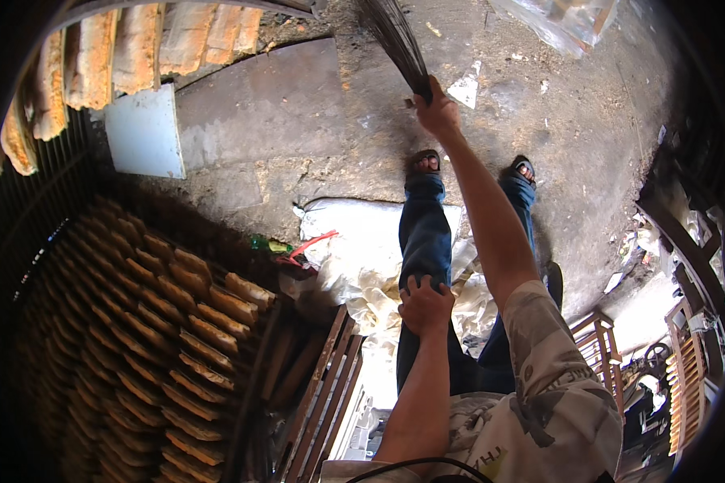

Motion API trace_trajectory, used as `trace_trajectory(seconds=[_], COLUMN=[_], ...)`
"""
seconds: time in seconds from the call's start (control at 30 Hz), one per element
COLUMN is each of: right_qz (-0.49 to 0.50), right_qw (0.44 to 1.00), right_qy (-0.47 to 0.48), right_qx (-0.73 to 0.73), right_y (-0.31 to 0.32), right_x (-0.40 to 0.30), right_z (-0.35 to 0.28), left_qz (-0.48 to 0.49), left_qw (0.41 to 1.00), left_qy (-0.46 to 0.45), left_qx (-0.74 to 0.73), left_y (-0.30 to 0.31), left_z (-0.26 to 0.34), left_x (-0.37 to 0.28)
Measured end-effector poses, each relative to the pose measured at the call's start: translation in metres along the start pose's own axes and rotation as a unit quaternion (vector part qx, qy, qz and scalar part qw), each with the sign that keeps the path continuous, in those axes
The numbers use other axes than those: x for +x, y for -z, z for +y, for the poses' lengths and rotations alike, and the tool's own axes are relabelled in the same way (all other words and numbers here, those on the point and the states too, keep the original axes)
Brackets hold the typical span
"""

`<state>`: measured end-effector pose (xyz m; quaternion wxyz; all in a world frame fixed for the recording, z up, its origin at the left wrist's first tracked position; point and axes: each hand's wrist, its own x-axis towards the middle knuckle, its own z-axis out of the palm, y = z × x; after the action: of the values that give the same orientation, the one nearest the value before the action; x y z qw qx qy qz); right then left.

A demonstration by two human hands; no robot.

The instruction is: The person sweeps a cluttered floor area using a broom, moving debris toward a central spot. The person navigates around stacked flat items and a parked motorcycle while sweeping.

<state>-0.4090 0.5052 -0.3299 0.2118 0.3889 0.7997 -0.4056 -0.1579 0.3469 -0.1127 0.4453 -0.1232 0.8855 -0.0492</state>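
Note:
My right hand (pixel 438 111) is closed around the narrow bound end of a bundle of long dark bristles (pixel 396 45), like a hand broom or brush. The bristles fan out toward the top edge of the picture, above the concrete floor (pixel 374 133). My left hand (pixel 426 305) rests on the knee of my blue jeans (pixel 426 229) with its fingers spread, holding nothing. My sandaled feet stand on the floor below the right arm. A white scrap (pixel 466 86) lies on the floor just right of the right hand.
Stacked rows of ridged brownish slabs (pixel 181 326) fill the lower left; more hang over the upper left. A pale flat board (pixel 145 133) lies on the floor. A white sack (pixel 350 220) and crumpled plastic sheeting (pixel 368 278) lie by my legs. Wooden racks (pixel 601 356) stand at the lower right.

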Motion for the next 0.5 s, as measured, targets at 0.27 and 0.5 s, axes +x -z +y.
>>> trace_trajectory(seconds=[0.27, 0.5], right_qz=[0.087, 0.213], right_qw=[0.991, 0.951], right_qy=[-0.087, -0.152], right_qx=[-0.05, -0.163], right_y=[0.091, 0.214], right_x=[-0.027, -0.116], right_z=[0.234, 0.421], left_qz=[-0.008, -0.002], left_qw=[1.0, 0.999], left_qy=[0.0, -0.023], left_qx=[0.025, 0.032], left_y=[0.011, -0.005], left_z=[0.001, 0.01], left_x=[0.001, -0.007])
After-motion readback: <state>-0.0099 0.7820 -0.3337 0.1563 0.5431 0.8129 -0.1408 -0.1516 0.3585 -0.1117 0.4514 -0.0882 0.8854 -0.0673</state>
